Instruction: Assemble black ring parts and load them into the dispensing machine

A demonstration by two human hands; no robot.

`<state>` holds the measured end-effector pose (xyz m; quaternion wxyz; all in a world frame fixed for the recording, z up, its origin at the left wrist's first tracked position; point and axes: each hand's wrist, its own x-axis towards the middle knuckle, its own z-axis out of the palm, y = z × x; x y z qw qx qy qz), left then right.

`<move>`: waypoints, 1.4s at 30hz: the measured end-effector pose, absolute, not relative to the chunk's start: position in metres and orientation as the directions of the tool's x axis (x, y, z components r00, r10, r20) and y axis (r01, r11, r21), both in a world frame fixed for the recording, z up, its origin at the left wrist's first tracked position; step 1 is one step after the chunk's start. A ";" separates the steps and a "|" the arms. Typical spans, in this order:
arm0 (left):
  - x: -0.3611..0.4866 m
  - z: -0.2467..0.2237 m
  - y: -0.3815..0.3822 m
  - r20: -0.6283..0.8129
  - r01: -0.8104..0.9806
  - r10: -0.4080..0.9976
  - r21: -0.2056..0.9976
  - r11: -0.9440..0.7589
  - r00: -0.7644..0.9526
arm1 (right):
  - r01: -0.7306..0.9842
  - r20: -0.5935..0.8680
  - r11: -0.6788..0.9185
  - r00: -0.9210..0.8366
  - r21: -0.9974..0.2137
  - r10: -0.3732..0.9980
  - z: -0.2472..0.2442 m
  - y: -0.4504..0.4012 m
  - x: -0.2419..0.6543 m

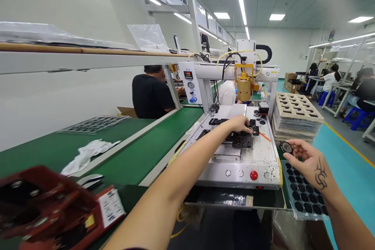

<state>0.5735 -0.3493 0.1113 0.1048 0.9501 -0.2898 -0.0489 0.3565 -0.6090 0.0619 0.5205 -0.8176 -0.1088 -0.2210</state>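
Observation:
My right hand (307, 159) holds a round black watch-case-like part (286, 147) between thumb and fingers, above a clear tray (295, 211) of black discs. On the bed of a benchtop machine (218, 170), my left hand (240, 124) reaches to the black fixture (242, 140), its fingers bent down at the fixture's right end. Whatever the fingertips pinch there is too small to make out. An orange stick (265, 136) lies just right of that hand. The machine's brass-coloured press head (245, 88) hangs above and behind the fixture.
Stacked beige trays (299, 111) stand right of the machine. Left are a green conveyor belt (164, 133), a white cloth (88, 156) and a dark red hand press (58, 211). A red button (253, 175) sits on the machine's front. Several people work farther off.

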 end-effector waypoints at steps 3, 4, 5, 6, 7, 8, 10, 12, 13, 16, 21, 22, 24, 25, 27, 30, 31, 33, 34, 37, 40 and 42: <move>0.585 0.115 -0.352 -0.140 -0.537 -0.567 0.204 -0.819 0.811 | 0.376 0.458 -0.460 0.886 -0.804 -0.076 0.060 -0.626 0.356; 0.587 0.117 -0.355 -0.168 -0.535 -0.565 0.194 -0.822 0.808 | 0.371 0.456 -0.466 0.886 -0.803 -0.080 0.060 -0.629 0.359; 0.589 0.119 -0.360 -0.190 -0.531 -0.561 0.186 -0.827 0.806 | 0.372 0.459 -0.468 0.885 -0.802 -0.082 0.060 -0.631 0.363; 0.590 0.120 -0.365 -0.203 -0.525 -0.554 0.180 -0.832 0.808 | 0.377 0.463 -0.465 0.883 -0.801 -0.081 0.060 -0.632 0.369; 0.591 0.121 -0.370 -0.209 -0.517 -0.546 0.179 -0.837 0.811 | 0.382 0.464 -0.462 0.882 -0.801 -0.076 0.059 -0.633 0.376; 0.591 0.122 -0.374 -0.206 -0.508 -0.538 0.183 -0.842 0.817 | 0.385 0.464 -0.458 0.883 -0.801 -0.069 0.058 -0.632 0.384; 0.587 0.124 -0.378 -0.179 -0.492 -0.528 0.210 -0.845 0.830 | 0.399 0.473 -0.453 0.879 -0.797 -0.058 0.054 -0.628 0.399; 0.579 0.126 -0.374 -0.124 -0.484 -0.527 0.265 -0.834 0.841 | 0.422 0.493 -0.463 0.869 -0.780 -0.038 0.047 -0.621 0.414; 0.574 0.127 -0.369 -0.081 -0.483 -0.527 0.303 -0.821 0.846 | 0.434 0.502 -0.471 0.865 -0.768 -0.021 0.044 -0.617 0.422; 0.552 0.132 -0.344 0.099 -0.502 -0.515 0.441 -0.744 0.851 | 0.458 0.496 -0.501 0.866 -0.734 0.065 0.041 -0.601 0.448; 0.504 0.136 -0.304 0.323 -0.537 -0.438 0.623 -0.569 0.839 | 0.476 0.408 -0.557 0.877 -0.680 0.252 0.059 -0.568 0.510; 0.494 0.136 -0.297 0.343 -0.537 -0.422 0.643 -0.546 0.839 | 0.475 0.380 -0.570 0.879 -0.670 0.286 0.063 -0.563 0.522; 0.472 0.136 -0.284 0.371 -0.538 -0.398 0.670 -0.511 0.839 | 0.476 0.318 -0.594 0.878 -0.648 0.357 0.070 -0.555 0.544; 0.460 0.135 -0.277 0.382 -0.538 -0.387 0.683 -0.493 0.839 | 0.481 0.289 -0.603 0.874 -0.636 0.391 0.073 -0.553 0.551; 0.438 0.134 -0.263 0.398 -0.533 -0.362 0.708 -0.463 0.843 | 0.498 0.247 -0.615 0.858 -0.611 0.450 0.076 -0.551 0.562; 0.407 0.131 -0.245 0.400 -0.506 -0.313 0.736 -0.450 0.861 | 0.529 0.223 -0.625 0.835 -0.574 0.503 0.075 -0.551 0.566; 0.399 0.129 -0.240 0.397 -0.496 -0.301 0.743 -0.449 0.867 | 0.538 0.220 -0.628 0.830 -0.563 0.513 0.074 -0.551 0.565; 0.386 0.125 -0.232 0.395 -0.485 -0.284 0.756 -0.439 0.874 | 0.551 0.223 -0.636 0.822 -0.541 0.523 0.071 -0.549 0.563; 0.381 0.123 -0.228 0.396 -0.483 -0.279 0.760 -0.435 0.875 | 0.557 0.233 -0.641 0.821 -0.528 0.521 0.069 -0.548 0.562; 0.367 0.115 -0.216 0.403 -0.479 -0.259 0.754 -0.449 0.878 | 0.566 0.292 -0.660 0.823 -0.494 0.487 0.064 -0.545 0.558; 0.351 0.108 -0.204 0.406 -0.464 -0.225 0.742 -0.485 0.886 | 0.564 0.329 -0.670 0.826 -0.483 0.458 0.060 -0.544 0.557; 0.339 0.106 -0.199 0.421 -0.458 -0.195 0.728 -0.510 0.886 | 0.558 0.326 -0.672 0.830 -0.487 0.452 0.059 -0.543 0.559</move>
